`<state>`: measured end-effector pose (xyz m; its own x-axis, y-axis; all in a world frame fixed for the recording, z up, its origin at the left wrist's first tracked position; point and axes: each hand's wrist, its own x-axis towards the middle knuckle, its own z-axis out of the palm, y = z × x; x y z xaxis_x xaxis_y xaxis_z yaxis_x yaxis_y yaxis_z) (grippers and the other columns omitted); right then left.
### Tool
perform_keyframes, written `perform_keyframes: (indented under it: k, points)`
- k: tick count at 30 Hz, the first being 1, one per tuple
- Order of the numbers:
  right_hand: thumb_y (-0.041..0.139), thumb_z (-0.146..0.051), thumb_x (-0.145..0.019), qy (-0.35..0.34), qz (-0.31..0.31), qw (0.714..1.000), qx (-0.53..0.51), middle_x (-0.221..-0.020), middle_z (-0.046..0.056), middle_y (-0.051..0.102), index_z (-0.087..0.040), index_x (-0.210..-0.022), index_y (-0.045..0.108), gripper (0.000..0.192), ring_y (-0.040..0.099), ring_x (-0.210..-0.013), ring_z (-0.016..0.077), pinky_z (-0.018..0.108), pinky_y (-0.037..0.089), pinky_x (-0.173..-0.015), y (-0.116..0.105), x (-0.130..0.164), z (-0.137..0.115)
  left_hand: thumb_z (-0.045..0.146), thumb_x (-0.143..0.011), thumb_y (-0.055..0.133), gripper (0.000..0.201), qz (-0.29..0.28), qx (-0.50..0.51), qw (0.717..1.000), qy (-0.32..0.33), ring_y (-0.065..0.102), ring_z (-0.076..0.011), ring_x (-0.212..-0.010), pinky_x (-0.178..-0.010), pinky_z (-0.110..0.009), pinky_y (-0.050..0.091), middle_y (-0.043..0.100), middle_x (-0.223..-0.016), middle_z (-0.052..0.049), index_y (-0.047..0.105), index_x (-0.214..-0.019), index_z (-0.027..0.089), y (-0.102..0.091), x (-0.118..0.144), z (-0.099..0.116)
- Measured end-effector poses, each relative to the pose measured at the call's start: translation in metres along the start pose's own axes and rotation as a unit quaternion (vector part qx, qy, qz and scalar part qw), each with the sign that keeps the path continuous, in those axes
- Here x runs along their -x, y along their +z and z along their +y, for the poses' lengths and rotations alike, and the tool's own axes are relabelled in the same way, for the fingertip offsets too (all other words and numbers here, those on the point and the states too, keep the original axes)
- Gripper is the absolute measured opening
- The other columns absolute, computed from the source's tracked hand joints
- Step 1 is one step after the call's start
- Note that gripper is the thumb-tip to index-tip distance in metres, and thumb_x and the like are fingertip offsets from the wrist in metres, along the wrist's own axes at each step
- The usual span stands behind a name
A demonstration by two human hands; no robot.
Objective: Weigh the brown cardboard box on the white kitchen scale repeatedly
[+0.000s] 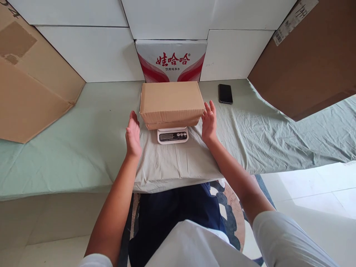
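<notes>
Your table (102, 148), under a pale green cloth, runs across in front of you, with white panels (169, 18) along its back. The right carton (311, 63) and the left carton (36, 92) stand at either side. Midway along the back is a printed box (172, 48), white with red lettering and curves. Just in front of it, the brown box (172, 98) sits on the scale, top closed, overhanging it so that only the front shows.

Your left hand (132, 136) is just beside the brown box, apart from it, palm facing it, fingers straight and gripping nothing. Your right hand (209, 124) is at the opposite side, fingers extended and slightly parted; whether they touch the cardboard, you cannot tell.

The scale (172, 136) turns its display and three buttons toward you. Beyond your right hand, a phone (225, 94) lies flat, screen dark.
</notes>
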<state>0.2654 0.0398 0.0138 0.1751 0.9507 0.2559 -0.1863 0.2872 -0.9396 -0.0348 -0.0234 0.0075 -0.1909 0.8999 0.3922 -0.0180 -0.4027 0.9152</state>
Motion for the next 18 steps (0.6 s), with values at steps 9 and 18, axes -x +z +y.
perform_keyframes:
  k: [9,18]
  points:
    - [0.044,-0.071,-0.086,0.007,-0.001,1.0,-0.001,-0.169,0.002,0.039,-0.038,-0.153,0.034,0.075,0.04,-0.158,0.0271,0.059,0.028,-0.133,-0.0003,-0.0018,0.0013,0.085,-0.091,0.024,0.086,-0.009,0.0,1.0,-0.011,0.017,-0.0243,-0.166,-0.136,-0.043,0.017,0.028,-0.176,0.0,0.042,-0.159,0.036,0.0019,0.0014,0.0035]
    - [0.046,-0.069,-0.087,0.011,-0.01,1.0,-0.012,-0.169,0.003,0.039,-0.035,-0.152,0.037,0.074,0.042,-0.157,0.0266,0.057,0.027,-0.134,0.0036,0.0033,-0.0056,0.084,-0.091,0.032,0.084,-0.023,0.02,0.999,-0.011,0.016,-0.0245,-0.166,-0.136,-0.044,0.016,0.027,-0.176,-0.001,0.043,-0.159,0.035,0.004,0.0014,0.0031]
